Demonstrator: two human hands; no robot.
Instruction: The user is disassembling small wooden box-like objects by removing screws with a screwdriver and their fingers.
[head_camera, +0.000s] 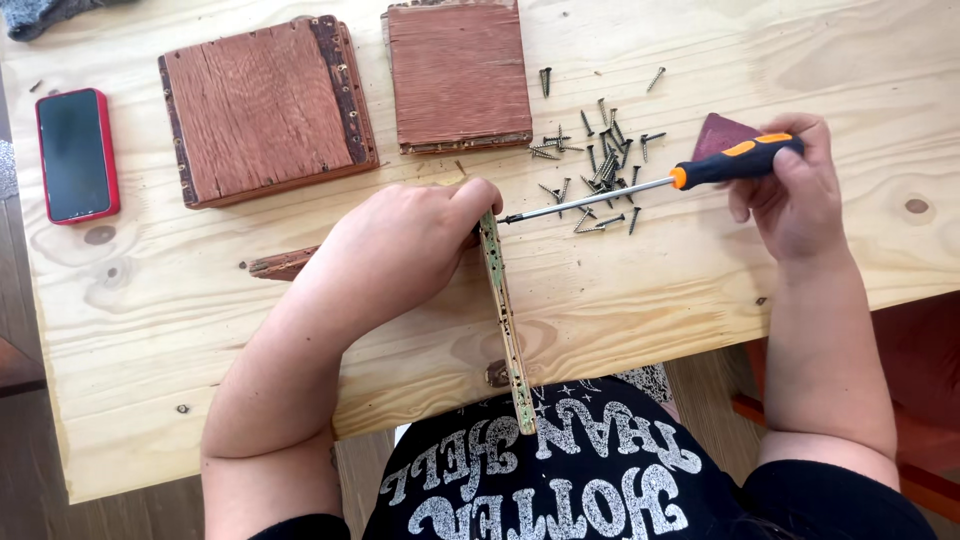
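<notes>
Fingers (478, 195) steadying metal strip (505, 320) (perhaps a hinge), screwdriver (650, 180) tip against it

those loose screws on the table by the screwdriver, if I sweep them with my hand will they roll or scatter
The screws lie loose and crisscrossed on bare wooden table, so they would probably scatter. Being tapered, each likely rolls in a curve. They look small and light, so pinching one could be fiddly.

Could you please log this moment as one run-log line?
left hand: holds wooden piece upright on table | right hand: grips screwdriver, tip at piece's edge | loose screws beside
</notes>
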